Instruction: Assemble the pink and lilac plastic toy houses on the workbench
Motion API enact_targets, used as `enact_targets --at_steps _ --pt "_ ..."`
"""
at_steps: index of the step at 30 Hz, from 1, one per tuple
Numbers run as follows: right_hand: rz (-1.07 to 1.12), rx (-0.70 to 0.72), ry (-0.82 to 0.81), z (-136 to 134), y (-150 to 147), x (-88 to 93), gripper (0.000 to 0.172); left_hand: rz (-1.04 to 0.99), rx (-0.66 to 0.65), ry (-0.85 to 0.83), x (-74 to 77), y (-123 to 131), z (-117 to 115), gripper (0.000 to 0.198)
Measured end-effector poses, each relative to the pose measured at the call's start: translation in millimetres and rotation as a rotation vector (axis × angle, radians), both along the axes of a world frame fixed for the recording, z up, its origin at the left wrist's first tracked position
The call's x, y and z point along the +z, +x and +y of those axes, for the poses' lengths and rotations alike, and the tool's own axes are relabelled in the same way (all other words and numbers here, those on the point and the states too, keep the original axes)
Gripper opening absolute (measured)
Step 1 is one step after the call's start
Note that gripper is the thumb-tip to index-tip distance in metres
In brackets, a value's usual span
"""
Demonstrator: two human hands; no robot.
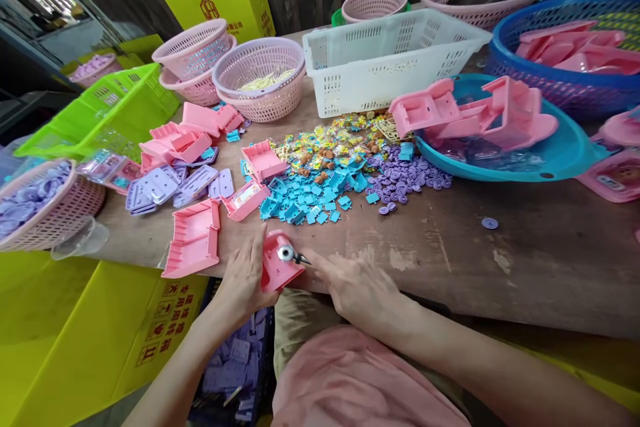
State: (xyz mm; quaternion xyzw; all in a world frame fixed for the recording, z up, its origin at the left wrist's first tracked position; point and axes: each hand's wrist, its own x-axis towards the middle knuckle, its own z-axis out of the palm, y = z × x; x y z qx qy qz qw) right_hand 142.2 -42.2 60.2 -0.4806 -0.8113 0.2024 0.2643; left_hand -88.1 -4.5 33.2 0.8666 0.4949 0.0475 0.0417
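While the left hand (245,273) grips a pink part (274,270), the right hand (357,287) (hold unclear) meets a metal tool (286,253). Blue pieces (300,197) lie beyond.

L hand (243,278) closed, fingers (258,252) fwd; R hand (361,290) back up, fingers twd L; bare forearms (453,347) angled in.

At the near edge of the brown desk (440,247), the left-hand grip (245,273) holds a pink plastic part (284,273), while the right-hand grip (363,290) is at the dark end of a silver-and-black tool (286,253) over that part. Beyond lie heaped blue pieces (305,197), with purple discs (400,177) to their right and a pink tray (193,247) to their left. A white basket (395,80) stands behind; a turquoise basin (570,143) carries larger pink parts (517,113)
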Motion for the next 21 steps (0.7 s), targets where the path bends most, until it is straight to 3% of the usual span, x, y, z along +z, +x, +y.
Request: enact_targets --at_steps 3,7,12,14,18,21 --pt "-0.04 0.038 -0.068 4 1 -0.6 0.054 0.012 -0.01 -0.007 0.4 2 -1 0.112" --pt "0.085 0.021 0.013 11 -1 7.9 0.054 0.013 0.005 -0.047 3.8 2 -1 0.104" --pt "-0.008 0.083 -0.077 17 -15 -7.0 0.061 -0.072 0.036 -0.083 2.7 3 1 0.099" --pt "0.05 0.061 -0.096 19 -13 -6.9 0.057 -0.119 0.037 -0.108 6.7 5 1 0.093" --pt "0.185 -0.207 0.018 20 24 12.7 0.043 -0.281 0.099 -0.222 22.3 5 -7 0.081" --pt "0.009 -0.505 0.008 12 81 18.4 0.04 -0.501 0.174 -0.353 26.6 0 -16 0.083"
